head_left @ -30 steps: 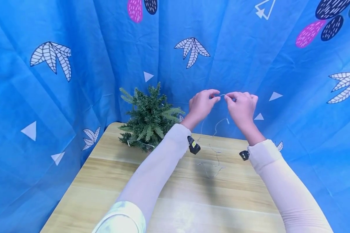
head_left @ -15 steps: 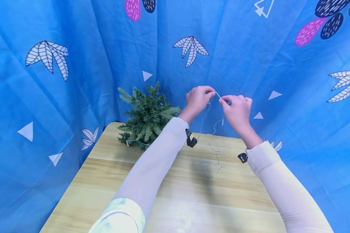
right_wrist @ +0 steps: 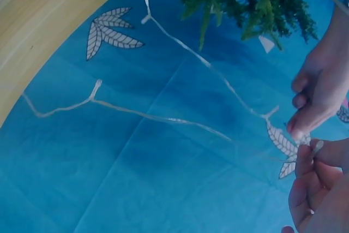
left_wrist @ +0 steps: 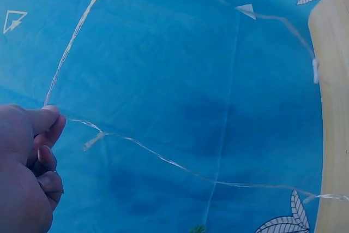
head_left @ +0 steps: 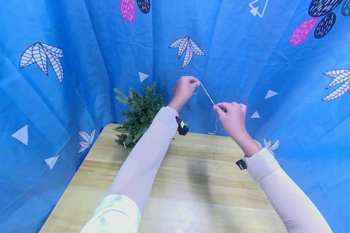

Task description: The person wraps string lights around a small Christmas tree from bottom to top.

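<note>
Between both hands a clear-wired string light is drawn straight, slanting down to the right. My left hand pinches its upper end between thumb and fingertips, in front of the blue curtain. Lower and to the right, my right hand pinches the same wire. In the left wrist view, more wire with small bulbs trails from behind the left hand toward the table. The right wrist view shows two strands hanging, with a bulb at the right fingertips. A small artificial Christmas tree stands left, partly hidden by the left sleeve.
Loose wire lies on the wooden table below the hands. A bulb of the string shows at the tree's lower left. Patterned blue curtain hangs close around the table's back and sides.
My left hand has moved left and up, my right hand slightly down. The short wire between them has become a longer, straight stretch. Some wire has lifted off the table.
</note>
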Action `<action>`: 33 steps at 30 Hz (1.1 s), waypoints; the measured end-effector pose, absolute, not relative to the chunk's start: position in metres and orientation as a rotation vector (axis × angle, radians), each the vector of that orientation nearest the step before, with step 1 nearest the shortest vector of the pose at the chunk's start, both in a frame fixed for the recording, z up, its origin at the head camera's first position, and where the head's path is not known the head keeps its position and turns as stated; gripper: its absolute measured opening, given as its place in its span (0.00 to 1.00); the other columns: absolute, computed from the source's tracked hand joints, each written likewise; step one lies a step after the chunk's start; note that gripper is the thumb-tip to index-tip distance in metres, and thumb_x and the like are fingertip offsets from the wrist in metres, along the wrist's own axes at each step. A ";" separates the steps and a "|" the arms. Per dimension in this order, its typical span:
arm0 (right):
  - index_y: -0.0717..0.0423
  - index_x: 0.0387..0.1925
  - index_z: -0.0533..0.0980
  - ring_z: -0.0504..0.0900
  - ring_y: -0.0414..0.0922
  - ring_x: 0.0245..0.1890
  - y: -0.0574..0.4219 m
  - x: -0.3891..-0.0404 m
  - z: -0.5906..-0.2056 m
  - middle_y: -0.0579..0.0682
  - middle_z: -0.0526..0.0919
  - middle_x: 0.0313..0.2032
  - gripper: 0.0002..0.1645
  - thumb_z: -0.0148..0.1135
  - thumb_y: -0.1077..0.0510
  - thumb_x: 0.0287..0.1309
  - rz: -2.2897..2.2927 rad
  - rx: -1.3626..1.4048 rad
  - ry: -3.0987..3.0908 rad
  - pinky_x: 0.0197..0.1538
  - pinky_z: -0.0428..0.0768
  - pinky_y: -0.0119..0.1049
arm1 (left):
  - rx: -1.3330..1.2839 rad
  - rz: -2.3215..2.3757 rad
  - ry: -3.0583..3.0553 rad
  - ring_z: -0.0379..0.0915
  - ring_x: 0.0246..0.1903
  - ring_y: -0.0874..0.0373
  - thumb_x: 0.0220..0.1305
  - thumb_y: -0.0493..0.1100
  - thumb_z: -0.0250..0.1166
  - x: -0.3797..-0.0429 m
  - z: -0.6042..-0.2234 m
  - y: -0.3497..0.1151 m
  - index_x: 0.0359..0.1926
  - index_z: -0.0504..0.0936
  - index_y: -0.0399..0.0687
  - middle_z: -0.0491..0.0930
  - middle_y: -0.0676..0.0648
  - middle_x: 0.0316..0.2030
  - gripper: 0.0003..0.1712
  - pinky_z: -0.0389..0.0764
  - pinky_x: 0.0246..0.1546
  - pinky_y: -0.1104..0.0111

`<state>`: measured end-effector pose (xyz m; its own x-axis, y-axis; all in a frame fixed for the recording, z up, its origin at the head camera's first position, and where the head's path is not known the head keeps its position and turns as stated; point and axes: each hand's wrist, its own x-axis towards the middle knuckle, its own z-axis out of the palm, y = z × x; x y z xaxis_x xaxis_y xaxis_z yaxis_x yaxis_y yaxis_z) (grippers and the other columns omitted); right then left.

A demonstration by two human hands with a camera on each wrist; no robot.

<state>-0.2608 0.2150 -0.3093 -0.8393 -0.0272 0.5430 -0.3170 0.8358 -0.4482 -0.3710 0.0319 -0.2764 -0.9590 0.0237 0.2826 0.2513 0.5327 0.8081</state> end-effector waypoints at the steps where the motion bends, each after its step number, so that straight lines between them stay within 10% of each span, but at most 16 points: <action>1: 0.56 0.45 0.87 0.75 0.52 0.41 0.214 -0.260 -0.311 0.55 0.89 0.37 0.17 0.65 0.48 0.68 0.743 0.259 -2.481 0.62 0.57 0.54 | -0.236 -1.391 -2.537 0.80 0.36 0.66 0.72 0.55 0.62 -0.372 -0.275 0.031 0.47 0.89 0.60 0.86 0.59 0.46 0.12 0.75 0.40 0.66; 33: 0.56 0.39 0.89 0.75 0.46 0.33 0.193 -0.190 -0.351 0.48 0.89 0.29 0.08 0.71 0.57 0.62 0.825 0.469 -2.443 0.53 0.59 0.49 | 0.010 -1.281 -2.560 0.77 0.43 0.56 0.77 0.50 0.56 -0.407 -0.248 -0.028 0.51 0.87 0.50 0.84 0.50 0.49 0.16 0.76 0.42 0.64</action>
<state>-0.1900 0.1930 -0.3508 -0.8078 -0.1550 0.5687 -0.4680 0.7552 -0.4590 -0.4072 -0.0285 -0.2481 -0.9612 -0.1293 0.2436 0.1175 0.6073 0.7857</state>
